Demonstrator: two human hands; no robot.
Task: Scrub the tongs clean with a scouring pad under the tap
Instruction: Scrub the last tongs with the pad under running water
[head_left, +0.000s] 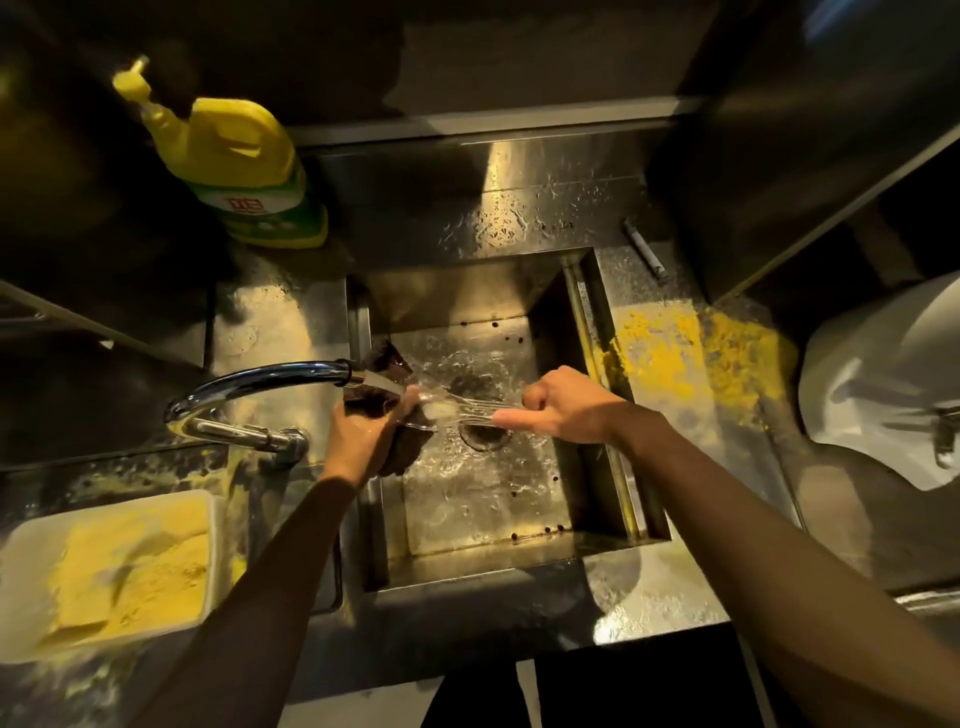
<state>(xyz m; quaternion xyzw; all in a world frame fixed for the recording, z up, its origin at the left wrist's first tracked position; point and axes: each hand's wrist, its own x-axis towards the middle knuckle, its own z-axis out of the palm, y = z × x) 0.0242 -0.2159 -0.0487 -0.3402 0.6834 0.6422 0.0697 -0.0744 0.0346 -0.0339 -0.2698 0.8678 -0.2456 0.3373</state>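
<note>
**Two hands working tongs and a scouring pad under a running tap**

I am looking down through the head camera into a square steel sink (467, 296) set in a wet steel counter. A curved chrome tap (260, 382) is reaching in from the left, and its water (382, 383) is pouring onto the work and splashing across the sink floor.

The tongs (483, 406) are lying level over the drain (483, 439), spanning the gap between the two hands; they are thin, shiny and blurred, so I cannot tell whether their arms are pressed together.

The left hand (363, 441) is curling its fingers round the dark scouring pad (405, 454), which is folding about the left end of the tongs right under the stream. The right hand (566, 410) is gripping the right end, fingers curled in, thumb stretching out leftward along the metal.

A yellow detergent bottle (234, 156) is standing at the far left. A white tray (31, 571) holding yellow matter is sitting near left. Yellow residue (675, 353) is smearing the counter just right of the sink, and a large white object (883, 389) is showing at the right edge.
</note>
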